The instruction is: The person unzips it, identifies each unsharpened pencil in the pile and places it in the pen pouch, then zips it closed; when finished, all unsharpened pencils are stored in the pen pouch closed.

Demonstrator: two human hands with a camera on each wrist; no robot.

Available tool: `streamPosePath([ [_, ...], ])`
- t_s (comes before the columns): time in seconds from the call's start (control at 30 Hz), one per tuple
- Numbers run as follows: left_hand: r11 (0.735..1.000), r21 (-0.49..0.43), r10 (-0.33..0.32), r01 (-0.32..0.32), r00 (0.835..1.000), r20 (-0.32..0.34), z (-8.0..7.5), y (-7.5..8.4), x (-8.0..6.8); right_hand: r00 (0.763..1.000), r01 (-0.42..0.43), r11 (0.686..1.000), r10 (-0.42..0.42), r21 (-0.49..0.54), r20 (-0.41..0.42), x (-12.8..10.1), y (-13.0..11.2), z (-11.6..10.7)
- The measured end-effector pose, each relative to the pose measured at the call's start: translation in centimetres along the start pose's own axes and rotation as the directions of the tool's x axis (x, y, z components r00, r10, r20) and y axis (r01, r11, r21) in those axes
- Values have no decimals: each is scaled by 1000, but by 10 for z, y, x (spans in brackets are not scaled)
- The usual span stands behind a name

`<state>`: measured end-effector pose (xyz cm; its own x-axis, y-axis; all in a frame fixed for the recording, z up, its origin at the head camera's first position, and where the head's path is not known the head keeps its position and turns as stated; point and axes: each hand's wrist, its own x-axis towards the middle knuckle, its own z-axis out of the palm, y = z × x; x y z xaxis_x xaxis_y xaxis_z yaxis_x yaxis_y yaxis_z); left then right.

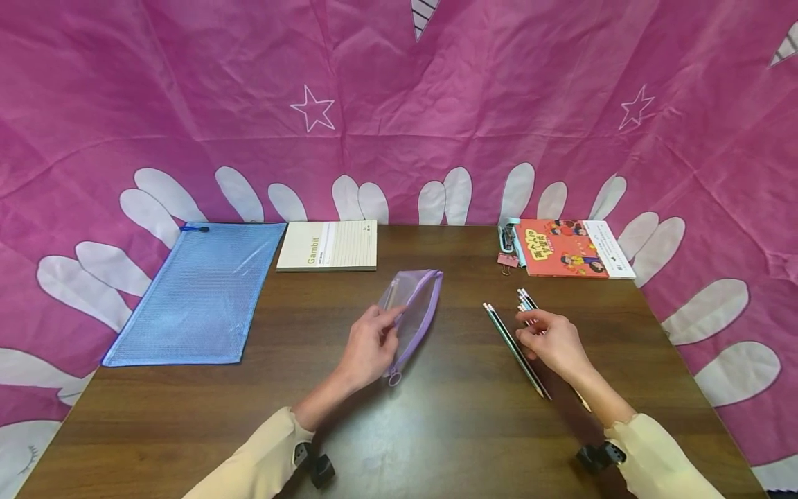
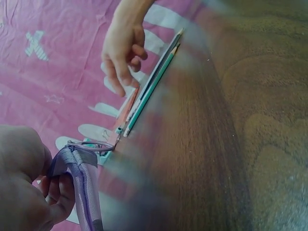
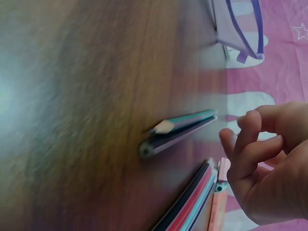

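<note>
My left hand [image 1: 388, 327] grips a purple see-through mesh pencil pouch [image 1: 414, 308] at mid-table, its zip end toward me. In the left wrist view the pouch [image 2: 83, 188] is pinched between that hand's thumb and fingers [image 2: 57, 192]. My right hand [image 1: 537, 331] hovers with loosely curled fingers over a small bunch of pencils [image 1: 526, 302], holding nothing. Two dark and green pencils [image 1: 515, 348] lie side by side just left of it. The right wrist view shows the pair [image 3: 179, 131], the bunch [image 3: 188, 206] and the curled fingers [image 3: 250, 144] with nothing between them.
A blue mesh zip bag [image 1: 201, 291] lies at the far left, with a "Gambit" notepad [image 1: 327, 244] beside it. A red picture booklet [image 1: 570, 248] and a pink binder clip [image 1: 508, 260] sit at the far right. A pink cloth backdrop [image 1: 399, 104] surrounds the dark wooden table [image 1: 449, 430].
</note>
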<state>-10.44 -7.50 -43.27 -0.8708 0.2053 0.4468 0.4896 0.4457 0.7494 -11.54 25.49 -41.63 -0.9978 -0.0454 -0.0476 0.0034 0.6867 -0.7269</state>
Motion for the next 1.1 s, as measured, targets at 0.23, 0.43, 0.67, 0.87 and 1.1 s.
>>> streamPosePath([
  [0.23,1000,7,7,-7,1000,-3,1,-1,-1,998,-11,997,15,-77,62,-6,8,1],
  [0.43,1000,12,8,-8,1000,-1,0,-2,-2,996,-3,995,12,-101,86,-8,12,3],
  [0.67,1000,16,6,-6,1000,1,0,-3,-1,994,-20,995,30,-97,103,-7,13,5],
  [0.87,1000,16,3,-3,1000,3,0,-4,-1,996,-10,993,20,-118,84,-5,17,8],
  [1.1,1000,11,-5,5,1000,5,0,-4,-1,998,27,985,-17,-169,60,-3,17,10],
])
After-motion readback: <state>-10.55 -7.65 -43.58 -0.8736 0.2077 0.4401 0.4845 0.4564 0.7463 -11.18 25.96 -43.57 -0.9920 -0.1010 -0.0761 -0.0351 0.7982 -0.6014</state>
